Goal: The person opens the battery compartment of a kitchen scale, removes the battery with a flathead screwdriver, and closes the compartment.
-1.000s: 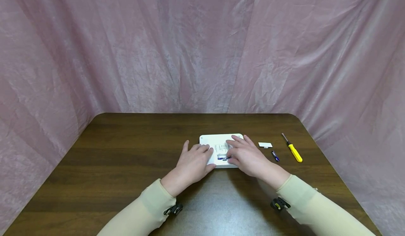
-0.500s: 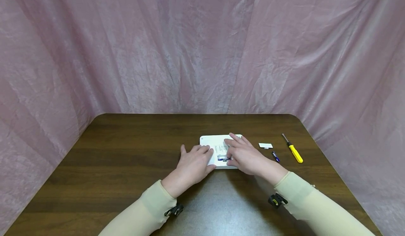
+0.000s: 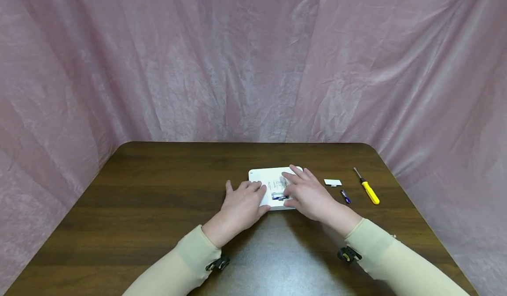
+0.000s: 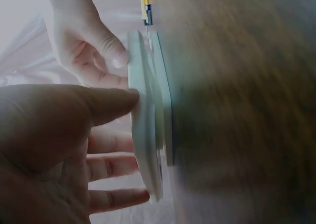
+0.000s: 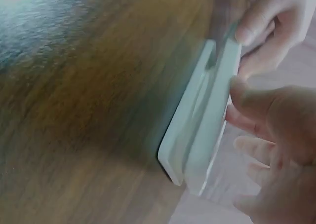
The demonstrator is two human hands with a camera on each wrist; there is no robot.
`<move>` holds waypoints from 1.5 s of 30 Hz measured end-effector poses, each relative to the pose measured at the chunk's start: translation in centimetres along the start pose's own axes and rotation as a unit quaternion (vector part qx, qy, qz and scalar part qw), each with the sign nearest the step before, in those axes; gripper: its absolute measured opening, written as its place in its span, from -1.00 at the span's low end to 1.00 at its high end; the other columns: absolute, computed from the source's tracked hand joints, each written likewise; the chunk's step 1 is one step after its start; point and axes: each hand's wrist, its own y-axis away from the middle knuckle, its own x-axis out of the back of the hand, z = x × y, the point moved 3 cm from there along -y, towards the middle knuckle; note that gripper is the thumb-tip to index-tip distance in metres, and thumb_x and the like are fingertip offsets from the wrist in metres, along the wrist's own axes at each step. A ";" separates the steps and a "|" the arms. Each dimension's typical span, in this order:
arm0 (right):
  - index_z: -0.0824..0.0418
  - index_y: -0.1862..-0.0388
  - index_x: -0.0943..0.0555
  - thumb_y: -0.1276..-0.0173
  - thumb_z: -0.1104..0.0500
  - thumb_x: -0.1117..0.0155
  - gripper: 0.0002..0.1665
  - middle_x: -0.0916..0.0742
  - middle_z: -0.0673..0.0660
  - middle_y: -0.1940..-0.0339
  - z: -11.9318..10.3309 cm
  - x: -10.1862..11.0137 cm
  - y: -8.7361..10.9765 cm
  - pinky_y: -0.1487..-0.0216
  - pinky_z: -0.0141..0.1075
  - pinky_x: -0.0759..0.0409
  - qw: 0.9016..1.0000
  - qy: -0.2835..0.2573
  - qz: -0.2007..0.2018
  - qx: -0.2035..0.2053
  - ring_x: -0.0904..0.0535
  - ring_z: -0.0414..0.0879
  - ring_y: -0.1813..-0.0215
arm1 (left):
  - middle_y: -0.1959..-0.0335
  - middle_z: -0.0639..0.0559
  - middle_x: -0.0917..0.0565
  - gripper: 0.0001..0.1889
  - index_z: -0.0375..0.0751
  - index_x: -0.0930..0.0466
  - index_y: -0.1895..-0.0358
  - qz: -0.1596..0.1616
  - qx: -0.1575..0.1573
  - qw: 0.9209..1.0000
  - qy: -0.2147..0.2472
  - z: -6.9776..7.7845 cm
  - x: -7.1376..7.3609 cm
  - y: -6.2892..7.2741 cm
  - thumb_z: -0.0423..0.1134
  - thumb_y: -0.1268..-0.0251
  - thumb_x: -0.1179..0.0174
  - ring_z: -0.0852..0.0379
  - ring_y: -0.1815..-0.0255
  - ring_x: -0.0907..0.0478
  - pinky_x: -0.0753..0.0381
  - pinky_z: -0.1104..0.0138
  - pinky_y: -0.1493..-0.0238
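Observation:
A flat white device (image 3: 262, 175), resembling an upturned kitchen scale, lies on the table with its printed label and battery bay facing up. In the bay sits a blue battery (image 3: 278, 197), its right end hidden by fingers. My left hand (image 3: 242, 204) rests on the device's left part with extended fingers, its thumb (image 4: 116, 104) along the near edge. My right hand (image 3: 310, 198) lies over the right part. Its thumb (image 5: 245, 96) touches the near edge, and its index finger reaches the bay's right end. Wrist views show a second plate (image 5: 185, 120) under the body.
To the right of the device lie a small white battery cover (image 3: 332, 182) and a loose blue battery (image 3: 345, 196). Farther right is a yellow-handled screwdriver (image 3: 370, 193). The brown wooden table (image 3: 166, 186) ends at a pink curtain (image 3: 253, 67).
My right hand's fingers shift slightly over the device, the upper ones moving a little up and left. The left hand stays nearly still, its index finger tilted slightly lower. The loose things are unmoved.

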 end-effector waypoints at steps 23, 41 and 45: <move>0.12 0.32 -0.71 -0.44 0.25 -0.58 -0.82 -0.68 0.38 -0.43 -0.2 -0.8 -0.8 -0.61 0.42 -0.22 0.998 -0.051 0.005 -0.022 -0.32 0.44 -0.67 | -0.54 0.02 -0.59 -0.35 -0.01 -0.62 -0.55 -0.010 0.008 1.000 0.001 0.1 0.1 0.1 0.25 -0.59 -0.32 -0.09 -0.52 -0.52 -0.30 -0.58 -0.41; 0.12 0.33 -0.77 -0.33 0.20 -0.68 -0.83 -0.74 0.30 -0.33 0.3 -0.3 0.3 -0.67 0.32 -0.18 0.995 -0.029 0.089 -0.038 -0.34 0.38 -0.68 | -0.50 0.02 -0.62 -0.36 -0.01 -0.65 -0.52 0.008 -0.014 1.000 -0.013 0.1 0.0 -0.2 0.27 -0.59 -0.31 -0.10 -0.46 -0.57 -0.28 -0.49 -0.48; 0.10 0.34 -0.74 -0.37 0.18 -0.65 -0.81 -0.72 0.30 -0.38 0.8 0.1 0.8 -0.69 0.29 -0.16 0.993 -0.029 0.104 -0.052 -0.30 0.34 -0.71 | -0.51 0.02 -0.61 -0.35 -0.02 -0.64 -0.53 0.005 -0.013 1.000 -0.011 0.0 0.1 -0.2 0.27 -0.60 -0.30 -0.10 -0.47 -0.57 -0.26 -0.47 -0.51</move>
